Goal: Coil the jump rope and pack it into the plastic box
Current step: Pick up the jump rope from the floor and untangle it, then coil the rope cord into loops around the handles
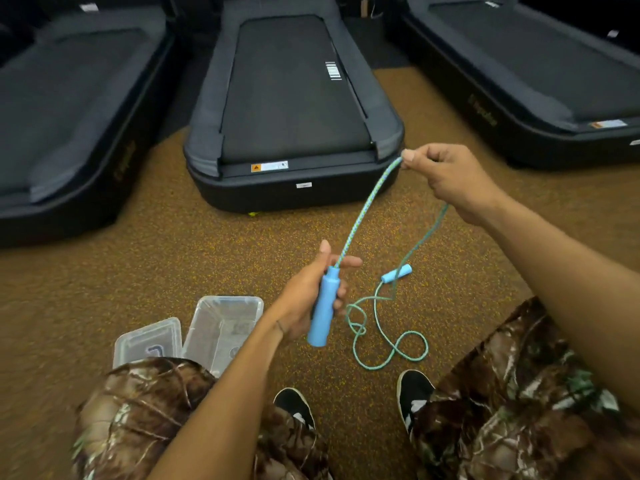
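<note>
My left hand (308,289) grips one blue handle (323,306) of the jump rope, held upright above the floor. From its top the blue-green rope (367,211) runs taut up to my right hand (446,178), which pinches it between thumb and fingers. Past that hand the rope drops down and lies in loose loops (384,337) on the floor. The second blue handle (397,273) rests on the floor just right of my left hand. The clear plastic box (223,327) sits open at the lower left, with its lid (149,341) lying beside it.
Three dark treadmill decks stand ahead: one at the centre (294,98), one left (69,116), one right (536,64). The floor is brown speckled rubber (173,254). My camouflage-clad knees and black shoes (414,393) fill the bottom of the view.
</note>
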